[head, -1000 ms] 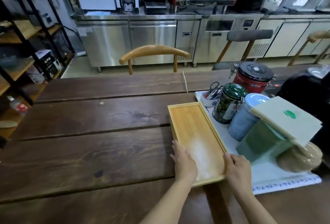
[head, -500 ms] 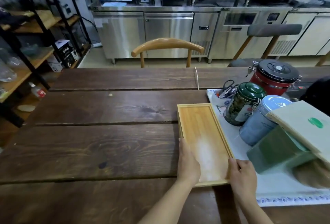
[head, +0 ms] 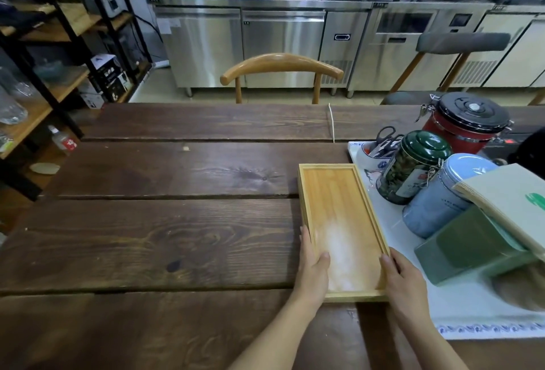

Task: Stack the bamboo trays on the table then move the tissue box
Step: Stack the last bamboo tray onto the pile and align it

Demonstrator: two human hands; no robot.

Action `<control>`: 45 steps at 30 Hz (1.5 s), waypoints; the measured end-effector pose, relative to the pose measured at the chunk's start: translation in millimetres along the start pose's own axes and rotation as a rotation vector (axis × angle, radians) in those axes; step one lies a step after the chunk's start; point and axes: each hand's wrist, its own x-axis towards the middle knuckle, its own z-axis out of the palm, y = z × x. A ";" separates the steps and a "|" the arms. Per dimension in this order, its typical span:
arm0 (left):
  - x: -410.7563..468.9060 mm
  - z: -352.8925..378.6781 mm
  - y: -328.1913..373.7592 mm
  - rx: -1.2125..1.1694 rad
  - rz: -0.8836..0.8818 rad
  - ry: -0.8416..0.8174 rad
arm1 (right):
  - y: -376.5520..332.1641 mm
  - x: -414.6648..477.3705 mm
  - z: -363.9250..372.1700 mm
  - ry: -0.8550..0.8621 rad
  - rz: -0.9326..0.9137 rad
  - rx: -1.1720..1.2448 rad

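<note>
A long bamboo tray (head: 336, 210) lies on the dark wooden table (head: 165, 222), its right side over the edge of a white cloth. My left hand (head: 313, 269) grips its left rim near the front corner, thumb inside the tray. My right hand (head: 405, 279) holds the right rim at the front corner. Whether another tray lies under it cannot be told. The green tissue box (head: 472, 248) stands to the right on the cloth, with a pale booklet (head: 510, 198) leaning on top of it.
On the white cloth (head: 472, 307) stand a green tin (head: 413, 166), a blue-grey tin (head: 445, 195), a cup with scissors (head: 374, 154) and, behind, a red canister with black lid (head: 466, 122). A wooden chair (head: 280, 72) faces the far edge. Shelving stands left.
The view has shifted and tilted, showing more of the left side of the table. Both hands keep their hold on the tray's front corners; the tray has barely moved.
</note>
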 end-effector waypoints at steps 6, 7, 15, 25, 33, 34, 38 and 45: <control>1.1 3.4 -3.1 -0.113 -0.004 0.022 | 0.1 0.9 -5.7 -0.058 -0.031 0.041; 1.2 3.2 -3.6 -0.134 -0.005 0.023 | 0.6 1.5 -6.1 -0.068 -0.025 0.043; 1.1 2.3 -3.9 -0.193 -0.010 0.025 | 1.9 3.4 -5.7 -0.102 -0.015 0.062; -0.8 2.5 -1.9 -0.152 -0.014 0.033 | 0.4 0.8 -6.1 -0.104 0.008 0.021; -2.5 0.6 0.7 -0.086 -0.015 0.040 | -6.0 -2.4 -4.6 -0.085 0.014 -0.037; -2.8 0.2 1.9 -0.069 -0.013 0.046 | -7.2 -2.8 -4.3 -0.080 0.019 -0.041; -4.5 -5.8 8.2 0.051 -0.021 0.054 | -16.7 -3.9 -8.5 -0.121 0.044 -0.064; -20.0 -55.0 25.5 0.372 0.011 -0.031 | -36.5 -1.3 -18.1 -0.145 -0.035 -0.386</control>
